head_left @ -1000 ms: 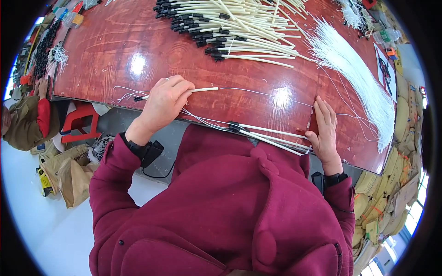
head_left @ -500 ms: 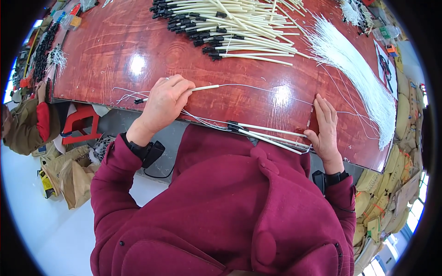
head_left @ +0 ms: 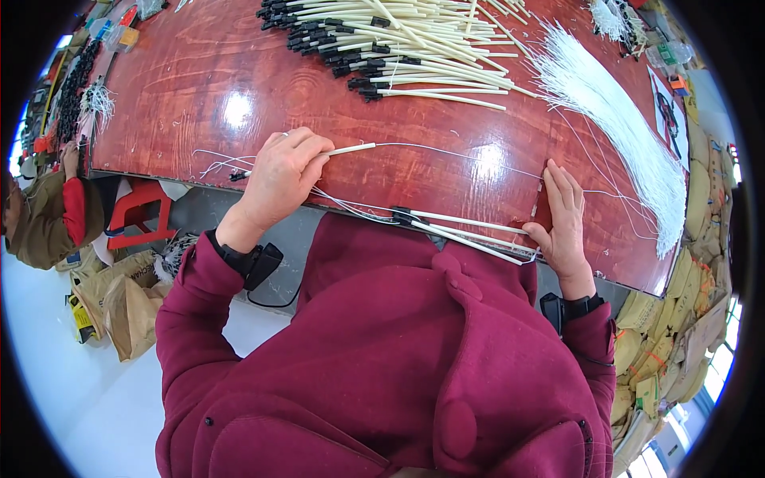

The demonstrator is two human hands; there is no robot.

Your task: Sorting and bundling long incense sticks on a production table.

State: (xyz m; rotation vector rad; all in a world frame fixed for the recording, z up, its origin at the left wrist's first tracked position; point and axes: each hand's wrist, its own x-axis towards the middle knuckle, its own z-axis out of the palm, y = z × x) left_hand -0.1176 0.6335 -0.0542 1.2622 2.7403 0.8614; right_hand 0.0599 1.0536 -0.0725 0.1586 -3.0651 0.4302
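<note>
My left hand is closed round a thin cream tube. A black fitting and several loose white wire ends stick out on the hand's left side. From the tube's right end a fine white wire runs across the table to my right hand. That hand lies with its fingers stretched out near the table's front edge, the wire passing at its fingers. Between my hands, along the edge, rest several cream tubes with a black fitting and white wires trailing left.
A big pile of cream tubes with black ends covers the far middle of the red table. A long bundle of white wires lies at the right. Left stand a red stool and another person's sleeve.
My left hand has shifted very slightly left with the tube. My right hand has barely moved.
</note>
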